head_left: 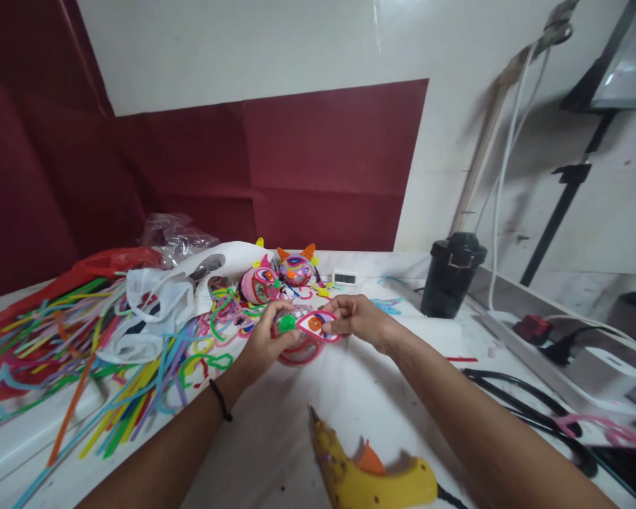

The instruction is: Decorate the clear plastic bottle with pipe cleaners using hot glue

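Observation:
In front of me is a pink pipe-cleaner craft piece [301,353] with a round green disc [287,324] on it. My left hand [269,339] is closed on its left side, with thumb and fingers around the edge. An eye shape [314,323], edged in pink with white, blue and an orange centre, is pinched by my right hand [352,316] at its right end. This shape overlaps the right side of the pink piece; whether the two are joined I cannot tell. Nearer to me, a yellow glue gun [344,466] lies with its nozzle pointing away.
Two colourful pipe-cleaner animal heads [297,267] stand behind my hands, near a small digital clock [344,278]. Loose pipe cleaners [138,403] spread across the left side. At right are a black lidded cup [452,276], black cable [530,410] and power strip [530,353].

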